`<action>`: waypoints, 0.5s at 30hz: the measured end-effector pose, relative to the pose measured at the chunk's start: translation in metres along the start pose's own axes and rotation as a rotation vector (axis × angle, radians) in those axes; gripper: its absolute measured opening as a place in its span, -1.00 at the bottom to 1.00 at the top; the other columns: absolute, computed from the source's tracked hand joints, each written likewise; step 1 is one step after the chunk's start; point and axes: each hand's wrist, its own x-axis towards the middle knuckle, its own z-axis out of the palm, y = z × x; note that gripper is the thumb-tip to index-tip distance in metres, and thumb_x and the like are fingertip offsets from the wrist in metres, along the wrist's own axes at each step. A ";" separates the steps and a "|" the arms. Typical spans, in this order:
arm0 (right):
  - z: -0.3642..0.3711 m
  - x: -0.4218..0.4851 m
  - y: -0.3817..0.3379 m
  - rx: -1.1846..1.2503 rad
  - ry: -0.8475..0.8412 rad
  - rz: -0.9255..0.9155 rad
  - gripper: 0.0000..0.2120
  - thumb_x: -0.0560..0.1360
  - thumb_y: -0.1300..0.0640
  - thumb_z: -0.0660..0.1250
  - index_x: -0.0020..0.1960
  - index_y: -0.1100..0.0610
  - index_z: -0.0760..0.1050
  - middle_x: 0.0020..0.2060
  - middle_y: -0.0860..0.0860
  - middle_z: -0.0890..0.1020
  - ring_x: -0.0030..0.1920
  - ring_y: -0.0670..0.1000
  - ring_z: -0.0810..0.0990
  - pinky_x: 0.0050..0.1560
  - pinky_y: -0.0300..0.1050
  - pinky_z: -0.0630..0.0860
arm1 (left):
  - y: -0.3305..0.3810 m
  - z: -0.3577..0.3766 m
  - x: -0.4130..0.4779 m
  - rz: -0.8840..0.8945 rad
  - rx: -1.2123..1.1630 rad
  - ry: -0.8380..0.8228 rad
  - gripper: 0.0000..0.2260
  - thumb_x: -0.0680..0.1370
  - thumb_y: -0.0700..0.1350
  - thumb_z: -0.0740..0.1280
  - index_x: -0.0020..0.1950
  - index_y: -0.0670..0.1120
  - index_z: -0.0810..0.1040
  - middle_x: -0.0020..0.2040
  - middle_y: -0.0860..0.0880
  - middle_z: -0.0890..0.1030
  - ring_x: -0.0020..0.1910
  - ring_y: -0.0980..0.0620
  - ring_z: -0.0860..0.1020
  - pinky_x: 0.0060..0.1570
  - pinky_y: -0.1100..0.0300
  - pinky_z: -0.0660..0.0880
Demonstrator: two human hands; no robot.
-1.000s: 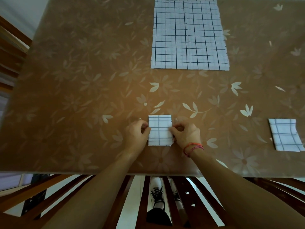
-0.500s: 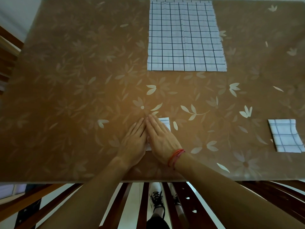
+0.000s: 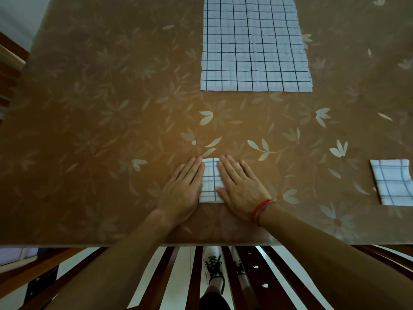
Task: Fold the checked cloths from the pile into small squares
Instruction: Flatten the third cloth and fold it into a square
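Item: folded checked cloth (image 3: 210,180) — near the front edge of the table (image 3: 89,153), long axis running away from the person. Left hand (image 3: 182,190) and right hand (image 3: 240,189) lie flat, fingers straight, pressing its two sides; neither grasps. Finished square (image 3: 391,184) lies well to the right, right hand nearer; pile (image 3: 254,43) straight ahead. Half a second earlier the hands touched, covering the cloth — now parted.

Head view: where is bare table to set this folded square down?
Bare: the left half of the table, left of the cloth pile and the left hand; also the strip between the right hand and the finished square at the right edge. Crowded: the near middle, where both hands press the folded square.
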 end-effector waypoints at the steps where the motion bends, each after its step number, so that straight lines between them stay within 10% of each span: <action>1: 0.000 0.001 -0.001 -0.006 -0.007 0.002 -0.38 0.63 -0.13 -0.09 0.54 0.23 0.00 0.54 0.14 0.07 0.55 0.10 0.02 0.51 0.13 0.09 | 0.000 -0.001 0.000 -0.006 0.002 -0.006 -0.51 0.68 -0.08 -0.17 0.52 -0.27 0.22 0.54 -0.22 0.21 0.55 -0.11 0.13 0.50 -0.02 0.14; 15: -0.011 0.001 0.001 -0.055 -0.113 -0.049 -0.27 0.57 -0.24 -0.12 0.53 0.27 0.06 0.53 0.20 0.10 0.53 0.17 0.09 0.48 0.19 0.14 | 0.016 -0.006 -0.052 0.093 0.022 -0.064 -0.55 0.64 -0.08 0.04 0.52 -0.16 0.27 0.54 -0.12 0.25 0.54 -0.04 0.17 0.45 0.00 0.18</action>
